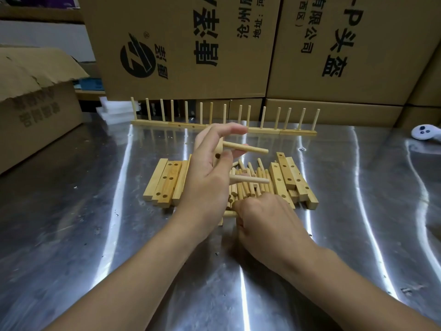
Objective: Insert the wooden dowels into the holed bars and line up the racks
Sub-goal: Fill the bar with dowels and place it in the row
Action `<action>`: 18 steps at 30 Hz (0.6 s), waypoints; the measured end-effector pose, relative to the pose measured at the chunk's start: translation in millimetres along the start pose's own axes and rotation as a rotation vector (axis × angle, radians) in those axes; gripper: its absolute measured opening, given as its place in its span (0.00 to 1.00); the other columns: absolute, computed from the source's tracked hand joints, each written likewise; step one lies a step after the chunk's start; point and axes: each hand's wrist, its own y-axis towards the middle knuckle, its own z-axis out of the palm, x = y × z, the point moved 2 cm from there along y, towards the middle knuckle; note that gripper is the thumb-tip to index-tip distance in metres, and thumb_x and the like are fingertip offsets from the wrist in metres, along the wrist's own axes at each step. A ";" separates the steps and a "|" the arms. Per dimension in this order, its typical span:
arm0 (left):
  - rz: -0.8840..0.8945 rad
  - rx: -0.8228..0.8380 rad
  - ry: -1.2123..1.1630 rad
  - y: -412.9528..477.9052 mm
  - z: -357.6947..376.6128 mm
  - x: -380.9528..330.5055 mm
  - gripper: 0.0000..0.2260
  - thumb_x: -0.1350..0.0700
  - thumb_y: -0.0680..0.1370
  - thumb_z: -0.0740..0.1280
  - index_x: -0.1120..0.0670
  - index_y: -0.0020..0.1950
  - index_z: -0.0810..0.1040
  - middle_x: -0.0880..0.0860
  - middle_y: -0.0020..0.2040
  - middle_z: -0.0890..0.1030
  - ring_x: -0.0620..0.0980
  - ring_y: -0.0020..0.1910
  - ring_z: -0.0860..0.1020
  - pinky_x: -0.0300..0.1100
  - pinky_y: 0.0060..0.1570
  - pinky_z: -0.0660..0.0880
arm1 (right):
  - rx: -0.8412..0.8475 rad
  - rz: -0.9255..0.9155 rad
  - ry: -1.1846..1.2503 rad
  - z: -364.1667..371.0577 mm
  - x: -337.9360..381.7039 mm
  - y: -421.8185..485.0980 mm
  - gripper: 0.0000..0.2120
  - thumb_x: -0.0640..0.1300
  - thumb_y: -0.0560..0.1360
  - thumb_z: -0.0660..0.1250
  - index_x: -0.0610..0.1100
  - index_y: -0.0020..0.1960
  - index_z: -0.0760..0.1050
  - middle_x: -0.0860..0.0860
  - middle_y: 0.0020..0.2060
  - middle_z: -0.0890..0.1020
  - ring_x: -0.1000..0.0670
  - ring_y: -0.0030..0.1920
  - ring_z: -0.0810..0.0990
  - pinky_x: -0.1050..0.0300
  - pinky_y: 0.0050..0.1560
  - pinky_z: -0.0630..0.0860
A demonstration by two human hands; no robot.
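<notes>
The holed bar [218,152] stands on end in the left hand [210,174], thumb across its near face and fingers stretched over the top. Two dowels already sit in it: the upper dowel [245,148] juts out past the fingertips and the lower dowel [249,179] juts out level with the palm, both pointing towards the right hand's side. The right hand [262,218], just below and beside the left, is curled in a fist round a third dowel [230,213], whose end shows between the two hands at the foot of the bar.

Just beyond the right hand's knuckles lies a heap of loose dowels [250,189]. Spare bars lie flat outside each hand: one stack [164,182] past the left hand, another stack [290,177] past the right. Further beyond both hands, finished racks [224,126] stand end to end in a row on the metal table [95,211].

Well out from the left hand sits an open cardboard box [35,111]; its contents cannot be seen. Closed cartons [238,44] rise behind the racks. A white controller [424,132] lies far out from the right hand.
</notes>
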 end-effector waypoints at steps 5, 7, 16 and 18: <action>-0.088 -0.061 -0.057 -1.7 0.0 8.8 0.15 0.56 0.89 0.59 0.38 0.70 0.76 0.39 0.73 0.72 0.46 0.61 0.84 0.46 0.46 0.86 | 0.021 0.037 -0.026 5.5 -2.8 -2.6 0.10 0.34 0.76 0.70 0.45 0.38 0.77 0.52 0.27 0.74 0.47 0.27 0.74 0.46 0.32 0.80; -0.140 -0.114 -0.065 -0.9 -2.3 15.9 0.15 0.50 0.89 0.60 0.39 0.75 0.70 0.42 0.74 0.70 0.46 0.57 0.86 0.43 0.44 0.86 | 0.026 0.013 -0.083 3.3 -2.8 0.5 0.10 0.36 0.76 0.72 0.46 0.39 0.77 0.53 0.27 0.75 0.49 0.27 0.74 0.49 0.30 0.79; -0.168 -0.272 -0.007 17.4 -28.8 26.0 0.14 0.44 0.88 0.57 0.41 0.74 0.71 0.44 0.41 0.81 0.46 0.31 0.81 0.38 0.24 0.73 | -0.175 0.166 0.328 -29.9 -28.0 5.7 0.09 0.60 0.75 0.63 0.56 0.47 0.74 0.58 0.40 0.79 0.54 0.44 0.78 0.58 0.39 0.72; -0.125 -0.265 -0.013 20.0 -31.8 22.5 0.13 0.44 0.88 0.57 0.39 0.73 0.72 0.45 0.40 0.79 0.46 0.28 0.77 0.38 0.22 0.69 | -0.379 0.343 0.763 -36.7 -36.9 8.1 0.09 0.53 0.76 0.61 0.52 0.42 0.78 0.52 0.40 0.82 0.50 0.44 0.81 0.53 0.40 0.75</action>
